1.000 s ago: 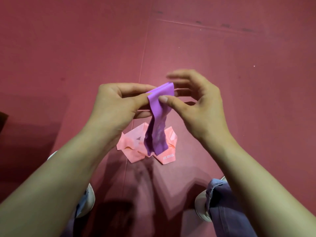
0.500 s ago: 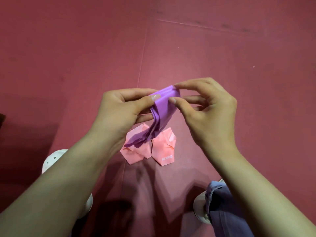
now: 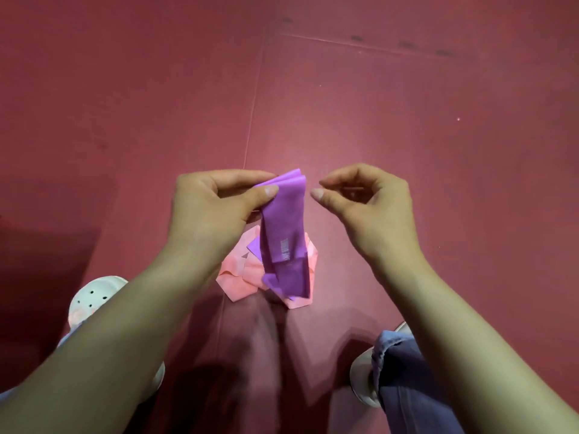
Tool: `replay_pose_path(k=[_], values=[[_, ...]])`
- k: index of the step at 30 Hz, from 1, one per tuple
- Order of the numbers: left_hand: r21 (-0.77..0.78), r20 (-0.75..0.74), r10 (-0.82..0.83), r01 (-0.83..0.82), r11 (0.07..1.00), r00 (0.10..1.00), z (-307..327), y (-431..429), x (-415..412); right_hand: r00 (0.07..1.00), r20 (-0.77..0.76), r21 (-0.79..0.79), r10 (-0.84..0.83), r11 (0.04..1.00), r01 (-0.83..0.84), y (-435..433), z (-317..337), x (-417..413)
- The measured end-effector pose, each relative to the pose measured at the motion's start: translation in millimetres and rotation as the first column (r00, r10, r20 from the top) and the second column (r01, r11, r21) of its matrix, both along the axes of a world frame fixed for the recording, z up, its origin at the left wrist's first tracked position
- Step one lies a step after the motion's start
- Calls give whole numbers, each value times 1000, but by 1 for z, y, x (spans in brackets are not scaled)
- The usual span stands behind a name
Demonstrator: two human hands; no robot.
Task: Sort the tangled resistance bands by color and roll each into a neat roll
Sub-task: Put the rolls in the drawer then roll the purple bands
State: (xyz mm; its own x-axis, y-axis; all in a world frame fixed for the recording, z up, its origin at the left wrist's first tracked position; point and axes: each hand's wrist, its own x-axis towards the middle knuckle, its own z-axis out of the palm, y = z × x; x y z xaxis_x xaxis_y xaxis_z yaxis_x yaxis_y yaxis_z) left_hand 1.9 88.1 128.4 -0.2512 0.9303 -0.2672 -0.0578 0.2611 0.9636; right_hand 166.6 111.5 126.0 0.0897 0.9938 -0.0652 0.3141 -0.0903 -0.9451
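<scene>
A purple resistance band (image 3: 283,227) hangs folded in layers in the air, with small white print on its front face. My left hand (image 3: 213,208) pinches its top left edge between thumb and fingers. My right hand (image 3: 366,202) hovers just right of the band with curled fingers and thumb tip close together, holding nothing and not touching the purple band. Below, on the floor, lies a crumpled pink resistance band (image 3: 238,277), partly hidden behind the hanging purple one.
The floor is a dark red mat (image 3: 407,136) with a seam running up from the hands. My white perforated shoe (image 3: 94,296) is at lower left; my other shoe and a blue trouser leg (image 3: 404,371) are at lower right.
My right hand has let go of the purple band's top and moved a little to the right. The band now hangs straight down from my left hand alone.
</scene>
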Motion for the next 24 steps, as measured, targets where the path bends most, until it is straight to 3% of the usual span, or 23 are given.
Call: replay_pose_path(k=[4, 8, 11, 15, 19, 24], values=[[-33, -158, 48, -54, 998, 986, -27, -2, -3, 998, 66, -258, 5, 966, 12, -1, -46, 6], [-91, -284, 96, -127, 988, 954, -77, -4, -11, 990, 115, -505, 78, 863, -9, 0, -116, 14], [-90, -293, 157, -191, 978, 943, -114, -9, -19, 984, 144, -618, 107, 786, 5, -6, -171, 16], [-74, -367, 159, -199, 977, 917, -154, -14, -23, 935, 219, -688, 280, 724, -56, -19, -231, 6], [-141, -341, 107, -164, 976, 934, -181, -16, -28, 792, 355, -686, 497, 714, -140, -24, -271, -4], [-178, -322, 110, -174, 969, 940, -194, -21, -29, 488, 628, -620, 607, 769, -159, -22, -299, -9]])
